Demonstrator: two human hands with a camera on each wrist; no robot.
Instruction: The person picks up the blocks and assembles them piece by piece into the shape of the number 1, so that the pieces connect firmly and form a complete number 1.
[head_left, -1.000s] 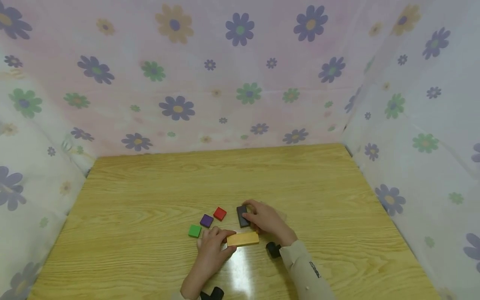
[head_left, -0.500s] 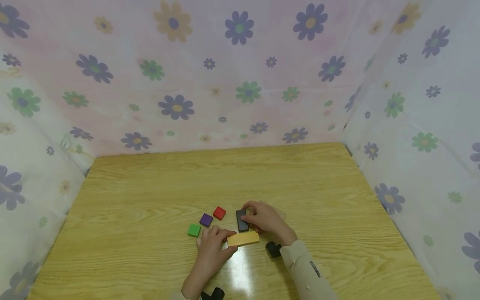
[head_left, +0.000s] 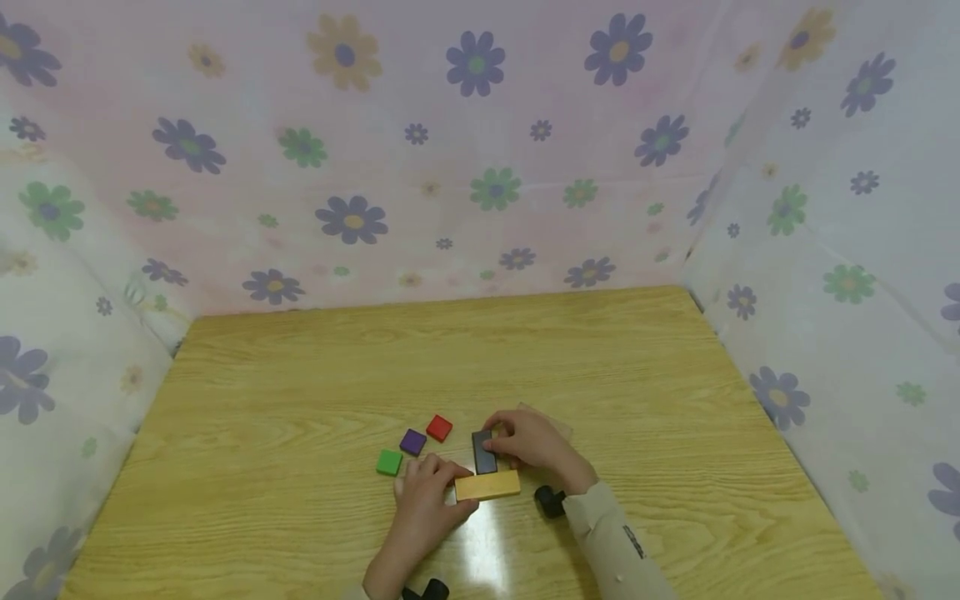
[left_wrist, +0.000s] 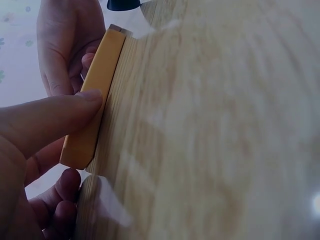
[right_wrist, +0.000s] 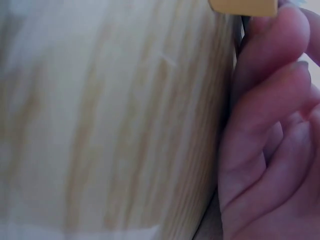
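My left hand (head_left: 427, 504) pinches the left end of a yellow rectangular block (head_left: 489, 485) between thumb and fingers. In the left wrist view the thumb lies across the long face of this yellow block (left_wrist: 90, 122). My right hand (head_left: 528, 440) holds a black rectangular block (head_left: 484, 458), its thumb on the top. The near end of the black block is at the yellow block's far long side, making a T shape. In the right wrist view the curled right fingers (right_wrist: 265, 105) rest on the table, below a corner of the yellow block (right_wrist: 245, 6).
Green (head_left: 389, 462), purple (head_left: 412, 442) and red (head_left: 439, 428) square blocks lie in a slanting row left of the black block. A pale wooden piece (head_left: 551, 419) lies partly behind the right hand. Flowered cloth (head_left: 450, 150) hangs around the wood-grain table (head_left: 300, 367).
My right hand has drawn the black block nearer, from a gap behind the yellow block up to its far side. The left hand and yellow block have barely moved.
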